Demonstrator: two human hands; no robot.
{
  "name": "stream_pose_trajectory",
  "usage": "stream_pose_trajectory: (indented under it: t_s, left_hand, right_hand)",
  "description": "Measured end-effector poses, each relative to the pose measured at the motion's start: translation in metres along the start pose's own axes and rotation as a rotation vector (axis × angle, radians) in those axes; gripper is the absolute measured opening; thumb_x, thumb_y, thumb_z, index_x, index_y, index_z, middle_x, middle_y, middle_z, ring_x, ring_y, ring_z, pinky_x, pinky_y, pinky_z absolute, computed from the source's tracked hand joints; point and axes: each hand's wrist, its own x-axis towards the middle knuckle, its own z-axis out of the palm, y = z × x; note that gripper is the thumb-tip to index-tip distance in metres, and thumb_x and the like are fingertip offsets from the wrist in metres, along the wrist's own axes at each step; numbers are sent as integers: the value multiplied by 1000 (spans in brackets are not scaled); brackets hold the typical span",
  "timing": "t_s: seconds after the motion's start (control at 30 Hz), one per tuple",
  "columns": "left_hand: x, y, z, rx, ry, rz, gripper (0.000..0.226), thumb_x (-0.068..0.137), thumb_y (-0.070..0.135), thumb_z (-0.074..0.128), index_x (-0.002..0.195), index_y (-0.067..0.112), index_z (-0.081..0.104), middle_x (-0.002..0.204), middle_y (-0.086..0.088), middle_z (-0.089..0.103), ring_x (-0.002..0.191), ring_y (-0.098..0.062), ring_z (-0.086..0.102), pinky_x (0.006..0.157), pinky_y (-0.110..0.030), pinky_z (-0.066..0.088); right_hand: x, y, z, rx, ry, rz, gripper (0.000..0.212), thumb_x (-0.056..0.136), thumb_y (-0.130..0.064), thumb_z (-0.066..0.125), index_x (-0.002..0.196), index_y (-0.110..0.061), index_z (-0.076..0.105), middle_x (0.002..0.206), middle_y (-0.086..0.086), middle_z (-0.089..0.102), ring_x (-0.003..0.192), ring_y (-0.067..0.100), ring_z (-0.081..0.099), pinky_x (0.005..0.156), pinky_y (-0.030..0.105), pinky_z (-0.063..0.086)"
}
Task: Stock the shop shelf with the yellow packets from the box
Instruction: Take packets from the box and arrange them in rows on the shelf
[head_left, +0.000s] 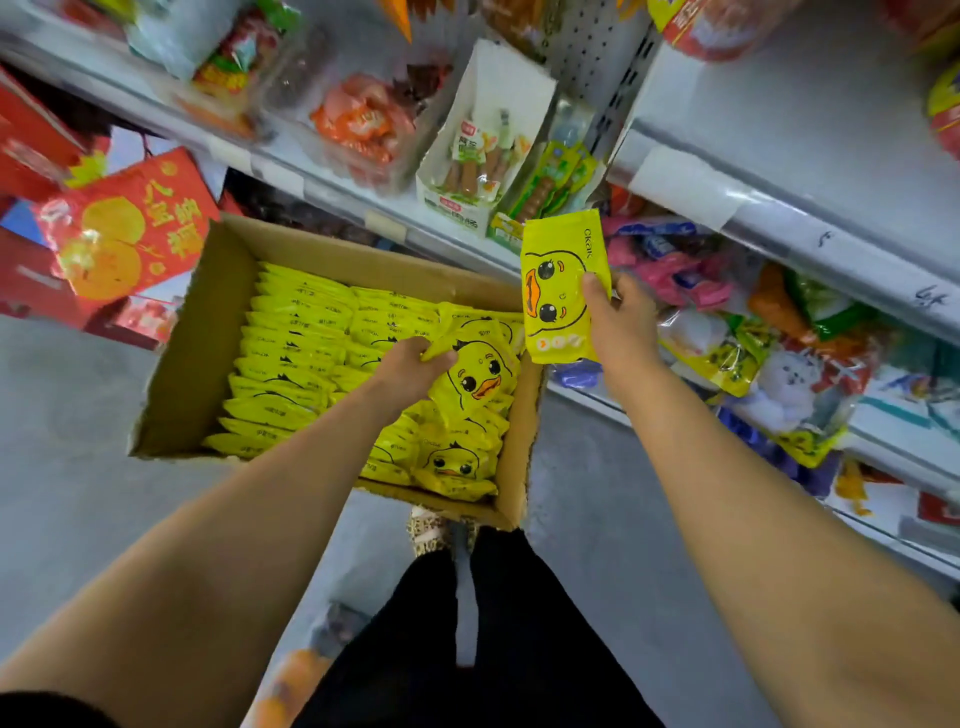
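A grey shop floor (78, 395) ran beside white metal shelving (779, 208) crowded with snack bags, and an open cardboard box (208, 332) sat on the floor against the lower shelf edge, with red gift boxes (124, 228) stacked to its left. Inside the box the yellow packets (291, 338), each printed with a duck face, stood packed on edge in rows on the left side and lay looser on the right. The left hand (410, 364) reached down into the box, its fingers curled over the top corner of one loose packet (475, 374) that was tilted up above the others. The right hand (618, 317) held another packet (563, 291) upright just past the box's right wall, thumb across its face and fingers behind it, close to the lower shelf's mixed bags (727, 332). The step in hand looked like gathering packets before shelving them. To do it well, the left hand would probably need a fuller pinch than a corner hold, since the slick film could slip or drag its neighbours out, and the right-hand packet should go in face-out and upright where a gap exists; which shelf slot was meant could not be told.
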Motion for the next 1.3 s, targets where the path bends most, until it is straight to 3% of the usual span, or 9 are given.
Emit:
stream_pose_trajectory:
  t_s: [0.2,0.37,0.5,0.67,0.73,0.8,0.93,1.13,1.3]
  left_hand:
    - [-52,31,-14,-152,-151,15,80,80,40,76,145,13,38,152,-8,35,130,-24,42,66,-25,51]
    - [-83,68,-21,-5,-290,58,73,74,35,83,137,24,49,129,4,55,95,-14,54,95,-42,48]
    - [-116,102,-15,121,-413,76,39,89,16,69,123,27,53,92,11,62,69,1,60,55,-24,47]
    - [-150,141,17,253,-484,115,40,88,15,70,124,24,55,106,8,65,74,-1,66,50,-20,50]
    - [-165,156,39,245,-497,143,47,77,18,81,117,27,57,116,8,62,100,-11,61,69,-25,57]
    - [-175,172,65,258,-557,171,59,67,16,87,119,23,61,125,-3,66,115,-26,61,95,-48,52]
    - [-209,215,126,270,-578,282,44,84,-3,68,123,15,59,115,-10,70,97,-24,70,85,-44,58]
    - [-244,281,217,382,-607,418,60,70,3,76,125,10,54,116,-18,68,93,-31,70,74,-40,60]
    - [-277,334,275,456,-532,538,51,82,-3,71,122,19,49,119,5,60,90,-9,68,82,-31,57]
  right_hand:
    - [-36,-51,-30,74,52,-49,8,98,-28,58,100,-23,64,90,-6,68,82,13,64,75,27,52]
    - [-58,-90,-60,236,27,-17,13,98,-28,59,98,-18,67,89,-7,72,79,11,70,75,30,57]
    - [-70,-120,-93,449,-42,29,14,94,-28,65,90,-16,69,86,4,77,79,26,73,76,48,60]
    - [-82,-149,-155,601,-125,-42,26,88,-19,71,111,-8,67,85,6,77,71,20,74,62,37,60]
    - [-84,-158,-187,618,-161,-81,23,89,-17,71,111,-11,67,85,3,77,71,17,74,60,30,57]
    - [-86,-165,-222,627,-174,-136,14,90,-15,69,104,-15,68,82,-1,77,69,13,73,58,24,54]
    - [-83,-169,-303,677,-164,-236,18,90,-8,67,108,-11,67,90,4,77,78,17,74,63,31,59]
    - [-73,-160,-421,740,-80,-288,27,86,-6,70,113,-6,66,97,12,76,84,26,74,68,43,61]
    - [-66,-151,-498,711,-10,-311,38,85,-7,72,121,-1,63,104,14,75,86,26,74,71,42,61]
